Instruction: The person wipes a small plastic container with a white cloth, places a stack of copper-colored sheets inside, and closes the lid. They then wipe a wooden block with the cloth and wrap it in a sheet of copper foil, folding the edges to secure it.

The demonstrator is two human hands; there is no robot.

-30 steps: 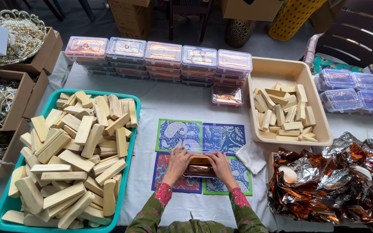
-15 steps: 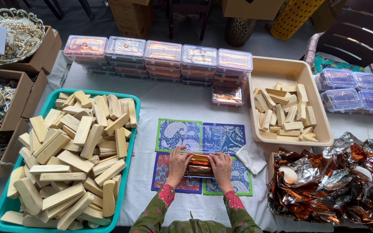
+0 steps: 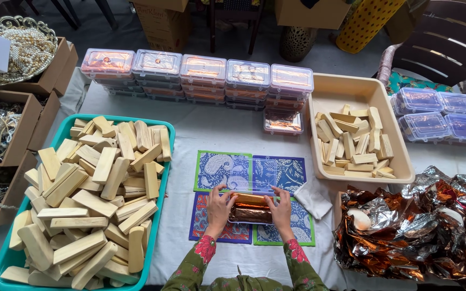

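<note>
On the patterned cloth mats [image 3: 276, 171], just right of the teal tub [image 3: 1, 269] of wooden blocks [image 3: 95, 199]: left hand [image 3: 219, 207] and right hand [image 3: 281, 210] gripping either end of a small clear box [image 3: 250, 207], apparently with foil-wrapped pieces inside, lid seemingly raised. Beyond the mats, stacked clear lidded boxes [image 3: 203, 73]; right of the mats, a beige tray [image 3: 335, 94] of blocks and crumpled copper foil [image 3: 422, 226].
</note>
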